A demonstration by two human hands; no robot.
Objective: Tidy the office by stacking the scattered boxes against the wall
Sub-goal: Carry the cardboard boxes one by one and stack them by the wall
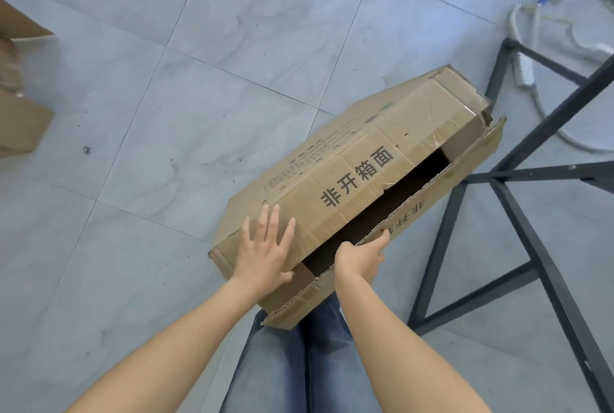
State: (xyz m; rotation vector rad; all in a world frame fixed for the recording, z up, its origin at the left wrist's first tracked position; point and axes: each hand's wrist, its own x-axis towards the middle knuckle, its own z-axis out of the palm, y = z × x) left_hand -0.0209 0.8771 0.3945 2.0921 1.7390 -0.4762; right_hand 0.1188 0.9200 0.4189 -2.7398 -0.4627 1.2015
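Now the box (358,186) runs away up-right from both hands, left hand (265,253) flat on its near flap, right hand (362,254) gripping the other flap's edge

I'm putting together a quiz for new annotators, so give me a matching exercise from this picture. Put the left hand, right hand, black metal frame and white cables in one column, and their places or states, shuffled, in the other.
Things:
1 left hand
2 right hand
3 black metal frame
4 white cables

Places or states:
A on the floor, far upper right
B fingers spread flat on the cardboard box
C standing just right of the box
D gripping the edge of a loose flap

Pairs: 1-B; 2-D; 3-C; 4-A
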